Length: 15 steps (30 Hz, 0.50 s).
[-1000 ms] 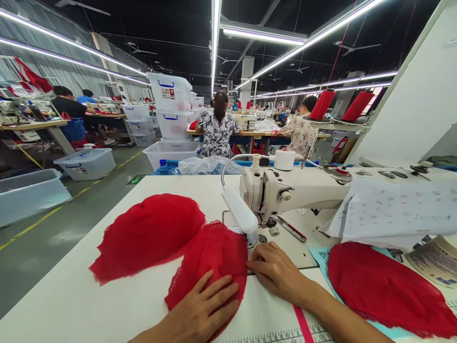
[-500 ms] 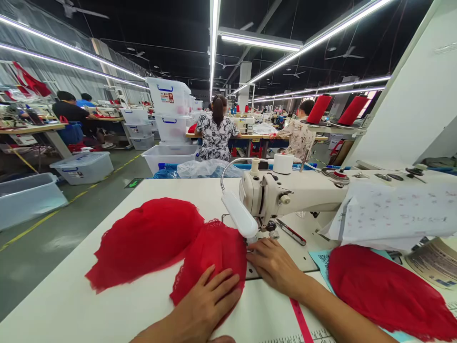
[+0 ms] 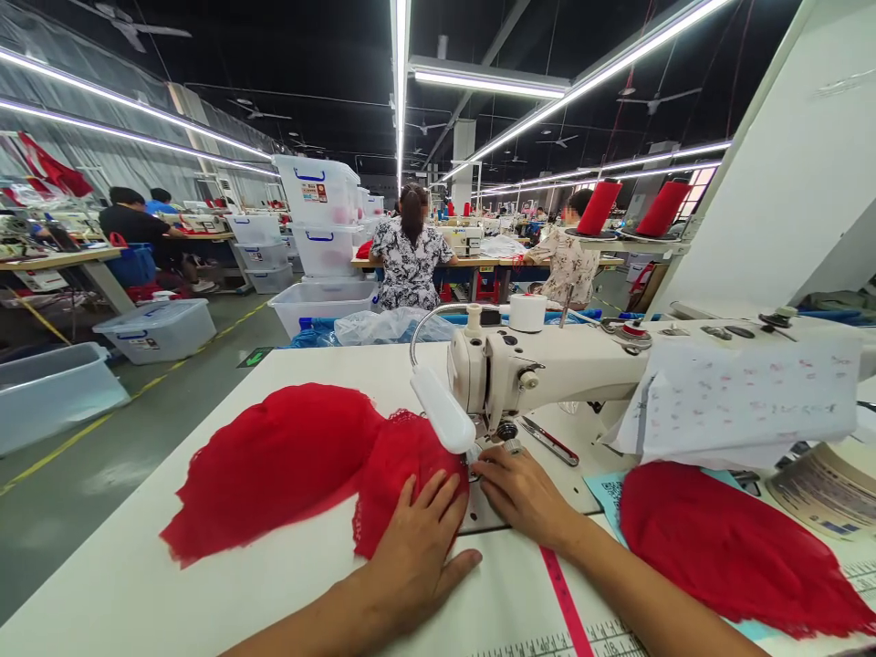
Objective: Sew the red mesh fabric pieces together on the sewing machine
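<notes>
A red lace-edged fabric piece point(image 3: 383, 484) lies on the white table, its right edge by the needle area of a white sewing machine point(image 3: 575, 365). My left hand point(image 3: 421, 538) rests flat on it, fingers spread and thumb out to the right. My right hand point(image 3: 524, 488) is beside the presser foot at the fabric's right edge. Its fingers are bent and close together; what is between the fingertips is hidden. A white lamp point(image 3: 442, 411) on a bendable neck hangs over the sewing spot. A larger red fabric piece point(image 3: 274, 465) lies to the left, touching the first.
Red-handled thread snips point(image 3: 551, 441) lie on the machine bed. Another red piece point(image 3: 732, 547) rests on light-blue paper at right. Pink tape point(image 3: 567, 598) and a ruler point(image 3: 609, 639) mark the front. Plastic bins point(image 3: 154, 328) and people at sewing tables point(image 3: 411, 255) are beyond.
The lace-edged piece has moved forward and turned under the lamp, less of it showing toward me. My left hand has slid forward with it, its thumb now spread. My right hand stays by the presser foot.
</notes>
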Motion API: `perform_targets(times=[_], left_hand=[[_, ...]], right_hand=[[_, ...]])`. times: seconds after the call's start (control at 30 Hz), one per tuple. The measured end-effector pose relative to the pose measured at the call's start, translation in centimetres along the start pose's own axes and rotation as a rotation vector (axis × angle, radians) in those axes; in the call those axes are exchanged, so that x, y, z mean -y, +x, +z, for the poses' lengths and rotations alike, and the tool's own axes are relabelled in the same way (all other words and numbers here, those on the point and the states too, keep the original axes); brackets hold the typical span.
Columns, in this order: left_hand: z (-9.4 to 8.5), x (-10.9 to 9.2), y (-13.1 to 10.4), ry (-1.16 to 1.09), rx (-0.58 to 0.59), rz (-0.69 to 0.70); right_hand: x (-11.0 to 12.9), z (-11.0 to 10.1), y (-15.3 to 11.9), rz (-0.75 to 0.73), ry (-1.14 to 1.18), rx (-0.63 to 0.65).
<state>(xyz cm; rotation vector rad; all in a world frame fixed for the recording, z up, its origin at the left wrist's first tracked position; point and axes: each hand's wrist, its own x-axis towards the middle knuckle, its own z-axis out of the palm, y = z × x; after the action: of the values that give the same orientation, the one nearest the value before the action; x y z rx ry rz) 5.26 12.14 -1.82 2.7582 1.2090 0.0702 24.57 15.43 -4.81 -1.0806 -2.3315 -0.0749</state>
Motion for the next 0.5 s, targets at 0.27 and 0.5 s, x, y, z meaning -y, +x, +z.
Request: perform_targets(times=[0.27,0.5], left_hand=[[0.3,-0.9,2.0,-0.002,-0.06,-0.183],[-0.7,0.6,0.9,0.056,-0.115,-0.055]], right_hand=[[-0.1,-0.1,-0.4,0.01,0.029,-0.034],[0.0,0.0,-0.7,0.009,0.064,-0.042]])
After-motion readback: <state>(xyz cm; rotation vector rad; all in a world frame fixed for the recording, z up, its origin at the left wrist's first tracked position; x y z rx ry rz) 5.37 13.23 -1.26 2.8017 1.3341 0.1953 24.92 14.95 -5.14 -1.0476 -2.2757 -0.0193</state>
